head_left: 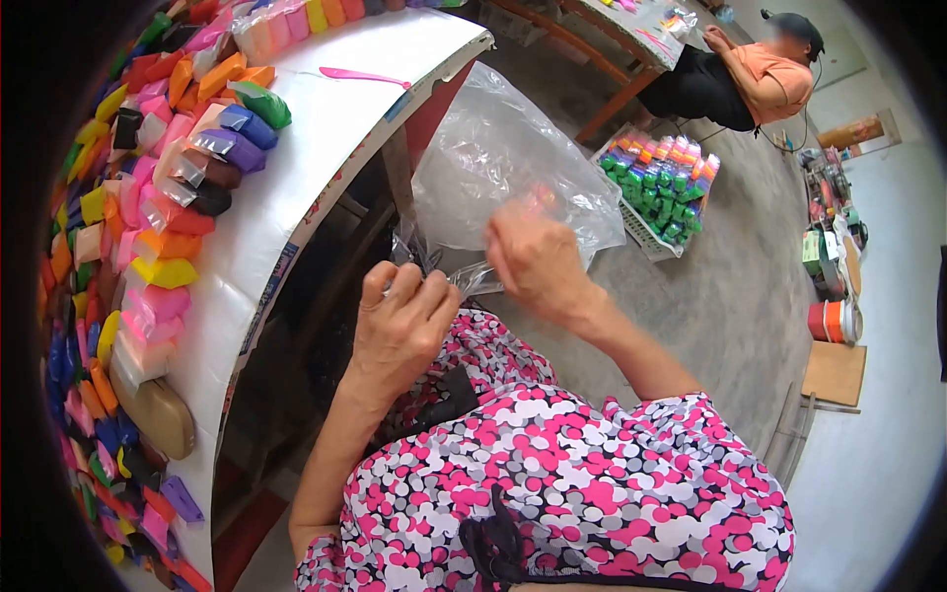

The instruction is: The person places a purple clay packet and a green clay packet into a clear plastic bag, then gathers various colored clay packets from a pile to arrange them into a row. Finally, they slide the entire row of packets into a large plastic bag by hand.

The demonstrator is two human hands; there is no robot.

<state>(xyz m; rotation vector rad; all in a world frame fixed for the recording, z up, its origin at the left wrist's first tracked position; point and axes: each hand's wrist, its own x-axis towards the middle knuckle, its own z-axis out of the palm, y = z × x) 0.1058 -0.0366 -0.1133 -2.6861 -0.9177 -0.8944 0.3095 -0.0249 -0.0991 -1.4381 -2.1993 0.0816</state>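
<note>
A large clear plastic bag (pixel 483 138) hangs in front of my lap, beside the table edge. My left hand (pixel 406 321) is closed, its fingers curled on the gathered edge of the bag. My right hand (pixel 541 259) is closed too, on the bag's near side, and slightly smeared by motion. A crinkled strip of the plastic stretches between both hands. Something pinkish shows faintly through the bag just beyond my right hand, too blurred to name.
On my left, the white table (pixel 326 128) carries a heap of colourful wrapped packets (pixel 163 237), a pink plastic knife-like tool (pixel 365 76) and a tan case (pixel 158 405). A white basket (pixel 641 232) of packets stands on the floor. Another person (pixel 764 79) sits at a far table.
</note>
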